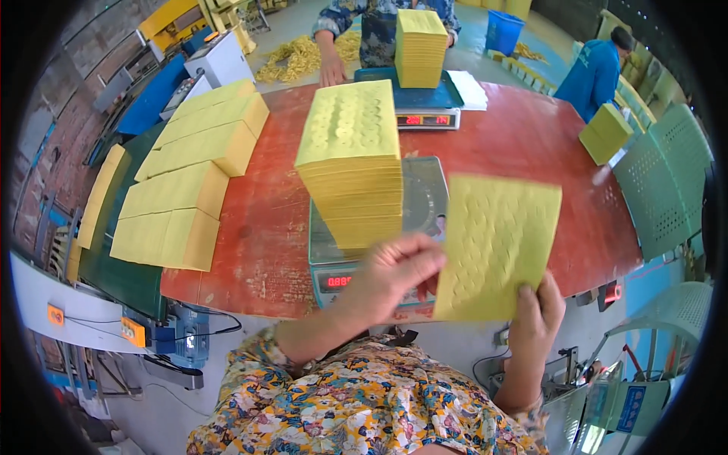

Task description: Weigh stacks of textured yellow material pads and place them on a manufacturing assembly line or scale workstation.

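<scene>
Some paper (497, 246): right hand (540, 311) grips lower right; left hand (400, 271) at left edge, grip unclear. Likely light, bendy; take edges.

Red table (265, 208) with scales (426, 186), yellow stacks (171, 227)

A factory workshop is surrounding a red table (523, 152), where yellow paper stacks (353, 178) are sitting on digital scales (426, 189), a person in blue (591, 76) is working beyond, and yellow scraps (292, 61) are lying heaped behind.

Nearer red display (334, 282) partly behind left hand (396, 269)
</scene>
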`<state>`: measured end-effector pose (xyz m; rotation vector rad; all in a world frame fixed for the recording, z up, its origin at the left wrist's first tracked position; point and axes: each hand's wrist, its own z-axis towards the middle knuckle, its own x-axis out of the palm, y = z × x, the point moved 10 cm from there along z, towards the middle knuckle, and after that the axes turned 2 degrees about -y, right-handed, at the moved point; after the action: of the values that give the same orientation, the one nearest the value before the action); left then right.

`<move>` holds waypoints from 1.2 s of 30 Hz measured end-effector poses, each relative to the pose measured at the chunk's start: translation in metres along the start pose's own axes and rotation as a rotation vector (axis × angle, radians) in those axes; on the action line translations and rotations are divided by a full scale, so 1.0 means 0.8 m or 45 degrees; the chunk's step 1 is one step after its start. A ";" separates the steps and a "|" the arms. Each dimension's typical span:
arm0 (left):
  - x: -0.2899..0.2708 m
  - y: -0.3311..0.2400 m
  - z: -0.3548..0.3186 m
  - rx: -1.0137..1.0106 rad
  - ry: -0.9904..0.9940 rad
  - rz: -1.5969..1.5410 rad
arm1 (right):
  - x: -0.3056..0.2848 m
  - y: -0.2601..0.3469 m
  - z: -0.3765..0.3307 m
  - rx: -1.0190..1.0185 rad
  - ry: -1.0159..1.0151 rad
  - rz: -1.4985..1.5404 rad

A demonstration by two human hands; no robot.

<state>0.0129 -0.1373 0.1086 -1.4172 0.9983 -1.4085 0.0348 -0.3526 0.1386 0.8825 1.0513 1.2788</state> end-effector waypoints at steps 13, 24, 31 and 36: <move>-0.230 -0.185 0.105 0.182 -0.399 0.596 | 0.261 0.071 0.191 -0.104 0.561 0.266; -0.242 -0.144 0.108 0.091 -0.397 0.541 | 0.260 0.054 0.185 -0.222 0.473 0.169; -0.233 -0.142 0.101 0.164 -0.410 0.568 | 0.243 0.060 0.178 -0.331 0.307 -0.072; -0.240 -0.139 0.072 0.345 -0.587 0.346 | 0.221 0.043 0.175 -0.372 0.194 0.095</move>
<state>0.0594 0.0812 0.1597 -1.2687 0.6437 -0.9196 0.1552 -0.1665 0.1930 0.6141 0.9254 1.5363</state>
